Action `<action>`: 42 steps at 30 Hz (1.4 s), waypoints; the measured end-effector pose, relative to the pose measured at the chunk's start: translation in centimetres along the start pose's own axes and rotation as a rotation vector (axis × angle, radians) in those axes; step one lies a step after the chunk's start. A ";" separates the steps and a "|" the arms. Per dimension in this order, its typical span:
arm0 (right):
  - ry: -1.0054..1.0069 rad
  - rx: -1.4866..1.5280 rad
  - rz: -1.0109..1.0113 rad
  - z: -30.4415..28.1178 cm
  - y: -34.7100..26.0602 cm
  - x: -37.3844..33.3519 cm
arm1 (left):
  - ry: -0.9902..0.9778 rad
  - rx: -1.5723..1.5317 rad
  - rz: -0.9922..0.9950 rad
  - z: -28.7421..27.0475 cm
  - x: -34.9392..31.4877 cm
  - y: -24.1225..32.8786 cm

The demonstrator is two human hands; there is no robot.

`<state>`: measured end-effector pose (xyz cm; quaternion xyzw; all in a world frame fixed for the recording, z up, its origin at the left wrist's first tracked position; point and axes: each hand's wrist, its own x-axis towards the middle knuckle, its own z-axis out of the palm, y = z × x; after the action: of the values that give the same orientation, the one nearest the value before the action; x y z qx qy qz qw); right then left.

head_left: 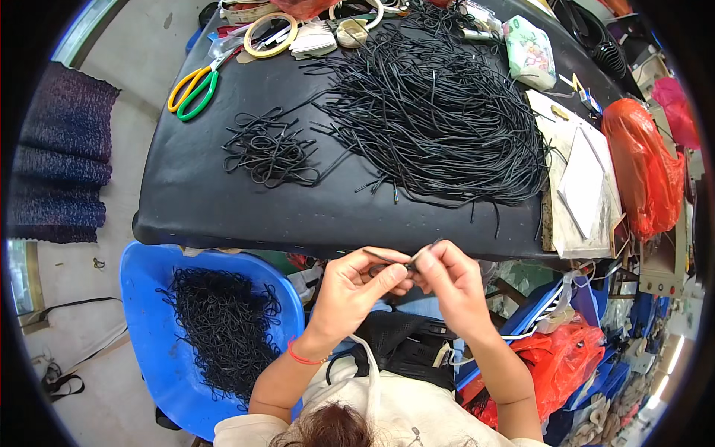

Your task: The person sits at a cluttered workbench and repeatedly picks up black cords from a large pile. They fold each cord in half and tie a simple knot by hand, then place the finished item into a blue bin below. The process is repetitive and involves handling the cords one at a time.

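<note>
Both my hands meet just in front of the black table's near edge, working on one thin black cord (381, 258). My left hand (363, 287) pinches it between thumb and fingers, and a short end sticks out past the fingertips. Close beside it, my right hand (449, 281) is closed on the same cord; the fingers hide most of that part. A large heap of long black cords (447, 119) lies on the table beyond my hands. To its left sits a small pile of looped black cords (269, 149).
Below the table's left side, a blue tub (145, 328) holds a mass of looped cords (223, 328). Scissors with yellow and green handles (195, 93) and a tape roll (270, 35) lie at the back left. A white board (588, 179) and red plastic bag (644, 167) are at the right.
</note>
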<state>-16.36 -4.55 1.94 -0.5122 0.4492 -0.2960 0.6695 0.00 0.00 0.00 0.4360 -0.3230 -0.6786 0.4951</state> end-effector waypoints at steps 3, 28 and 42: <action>-0.002 0.119 0.062 -0.5 0.0 0.3 | 0.022 -0.079 -0.024 -0.2 0.4 0.6; -0.058 -0.190 -0.134 -0.3 0.0 0.7 | 0.199 -0.218 0.035 1.0 0.1 -0.4; 0.446 -1.242 -0.884 -3.7 -1.3 7.9 | 1.162 1.468 0.792 -7.2 5.1 6.6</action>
<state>-16.25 -13.26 0.60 -0.8515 0.4105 -0.3253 -0.0240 8.46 -6.92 1.35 0.7564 -0.4904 0.2169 0.3746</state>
